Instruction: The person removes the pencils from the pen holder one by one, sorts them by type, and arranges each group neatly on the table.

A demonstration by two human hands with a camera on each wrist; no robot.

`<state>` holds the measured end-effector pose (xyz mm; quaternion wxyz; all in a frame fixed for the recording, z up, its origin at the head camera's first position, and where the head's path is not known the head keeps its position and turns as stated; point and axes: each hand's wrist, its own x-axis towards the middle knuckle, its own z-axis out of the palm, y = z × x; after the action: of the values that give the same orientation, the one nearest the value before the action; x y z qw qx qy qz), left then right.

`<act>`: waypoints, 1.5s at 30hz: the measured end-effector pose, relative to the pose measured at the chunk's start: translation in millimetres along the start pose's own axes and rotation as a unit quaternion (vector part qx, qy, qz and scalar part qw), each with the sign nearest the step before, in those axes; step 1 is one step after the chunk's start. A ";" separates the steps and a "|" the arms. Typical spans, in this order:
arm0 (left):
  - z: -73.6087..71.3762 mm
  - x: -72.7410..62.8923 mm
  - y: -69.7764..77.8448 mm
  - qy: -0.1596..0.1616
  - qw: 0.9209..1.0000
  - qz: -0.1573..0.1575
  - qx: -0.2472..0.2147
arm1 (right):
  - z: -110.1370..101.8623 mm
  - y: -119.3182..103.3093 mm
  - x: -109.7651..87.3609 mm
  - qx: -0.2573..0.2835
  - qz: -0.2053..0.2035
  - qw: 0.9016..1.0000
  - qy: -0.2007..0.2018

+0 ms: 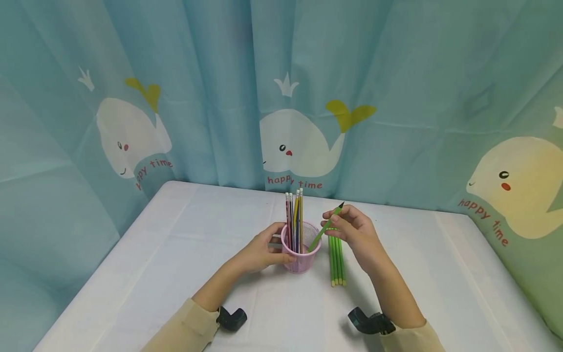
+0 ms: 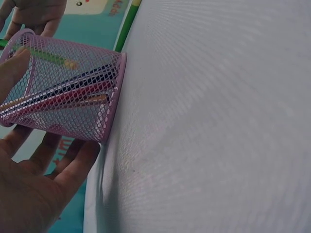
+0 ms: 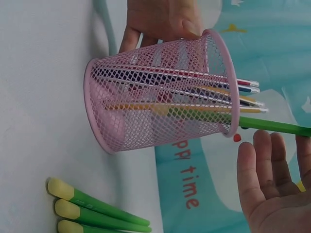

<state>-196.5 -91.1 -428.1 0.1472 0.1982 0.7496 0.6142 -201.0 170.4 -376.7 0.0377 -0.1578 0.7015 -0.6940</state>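
Observation:
A pink mesh pencil cup (image 1: 300,264) stands upright on the table, gripped round its left side by my left hand (image 1: 260,248), thumb near the rim. Several pencils (image 1: 294,215) with white eraser ends up lean inside it. My right hand (image 1: 358,233) pinches a green pencil (image 1: 324,228) near its dark sharpened tip. Its yellow end is down inside the cup, as the right wrist view shows through the mesh. Just right of the cup, several more green pencils (image 1: 336,261) lie side by side, yellow ends toward me, partly under my right hand in the head view.
The white-covered table (image 1: 211,215) extends around the cup. Behind it hangs a blue curtain (image 1: 228,98) printed with whales. A black wrist device (image 1: 232,319) is worn on the left wrist, another (image 1: 370,322) on the right.

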 end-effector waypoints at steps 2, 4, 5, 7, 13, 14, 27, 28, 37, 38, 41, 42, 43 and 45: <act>-0.3 0.1 -0.4 -0.001 1.000 0.001 0.000 | 0.2 -1.2 -0.5 0.003 -0.003 1.000 -0.001; -0.7 0.7 -1.7 -0.002 1.000 0.005 0.000 | 0.0 -2.5 -0.5 0.004 -0.008 1.000 -0.003; -0.9 1.1 -1.8 -0.002 1.000 0.007 0.000 | -0.2 -3.2 -0.4 0.003 -0.010 1.000 -0.003; -1.3 2.0 -2.1 -0.002 1.000 0.010 0.001 | -0.7 -4.6 0.0 0.004 -0.014 1.000 -0.002; -1.6 2.7 -3.1 -0.002 1.000 0.004 0.005 | -0.4 -7.1 -1.2 0.016 -0.012 1.000 0.002; -1.5 2.6 -3.5 -0.002 1.000 0.002 0.004 | -0.4 -7.0 -1.4 0.018 -0.013 1.000 0.003; -1.3 1.8 -2.8 -0.003 1.000 0.004 -0.001 | 0.4 -12.8 -1.8 0.053 -0.039 0.998 0.020; -1.2 1.7 -3.0 -0.003 1.000 0.004 -0.001 | 0.5 -13.5 -2.3 0.055 -0.039 0.997 0.023; -1.0 1.0 -2.4 -0.001 1.000 -0.001 -0.001 | 0.1 -19.3 -5.2 0.065 -0.037 0.996 0.039; -1.2 0.9 -1.9 -0.001 1.000 0.000 -0.001 | -0.1 -19.9 -5.2 0.064 -0.036 0.996 0.039; -1.0 0.2 -0.9 -0.003 1.000 -0.001 -0.003 | -0.3 -21.4 -6.2 0.065 -0.035 0.996 0.043; -0.8 -0.2 -0.5 -0.003 1.000 -0.002 -0.002 | -0.3 -21.8 -6.5 0.066 -0.034 0.996 0.044; -0.7 -0.4 -0.3 -0.003 1.000 -0.003 -0.001 | -0.3 -22.2 -7.0 0.066 -0.032 0.996 0.045; -0.5 -0.7 0.1 -0.002 1.000 -0.005 0.001 | -0.3 -22.9 -7.4 0.066 -0.032 0.996 0.046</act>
<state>-196.1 -91.8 -427.9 0.1520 0.1958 0.7509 0.6121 -190.2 173.0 -355.3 -0.0059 -0.1452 0.6495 -0.7464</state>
